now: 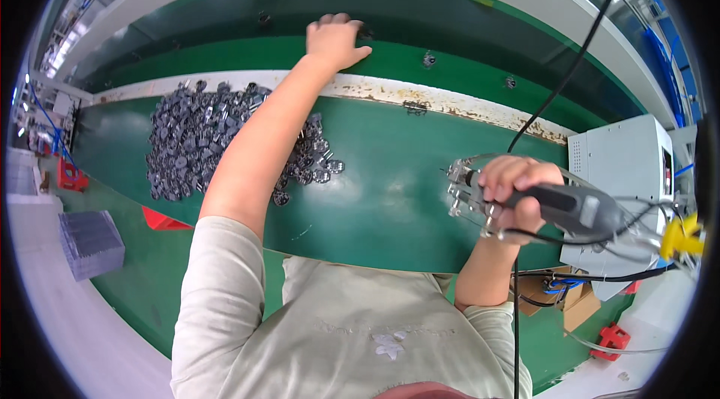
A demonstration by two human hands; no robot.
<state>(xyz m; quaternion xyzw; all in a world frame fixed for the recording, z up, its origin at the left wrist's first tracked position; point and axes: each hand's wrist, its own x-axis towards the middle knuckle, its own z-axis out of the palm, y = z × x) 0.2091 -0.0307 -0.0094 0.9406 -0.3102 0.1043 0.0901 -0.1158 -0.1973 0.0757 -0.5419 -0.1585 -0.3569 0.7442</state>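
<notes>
**Reaching Across the Belt While the Tool Waits**

While the left hand [335,40] stretches far over the worn white rail [390,90], its fingers curl down onto a small dark part [363,31] lying on the upper green belt [225,24] beyond that rail. Whether the fingers have actually pinched the part or only cover it, I cannot tell; the knuckles hide the contact. Other single dark parts sit farther along the belt past the rail, one [428,60] a little to the right of the hand and another [510,82] farther right still. On the near side of the rail, the big heap of grey metal parts [202,140] lies on the green work surface [375,189], partly under the outstretched forearm.

The right hand [517,193] is on the near side of the rail, well to the right of the heap, and is wrapped tightly round the grey handle of a corded hand tool [577,208], with its wire-frame metal head [469,193] pointing back toward the heap. A grey box unit [622,166] stands just right of it, also on the near side.

To do the pick-up cleanly, I judge the fingertips should close on the part's edges rather than press it flat, since the belt surface looks smooth. Keeping the forearm raised above the heap avoids dragging pieces off it. The tool is best kept steady and low, its cable [570,69] clear of the reaching arm.
</notes>
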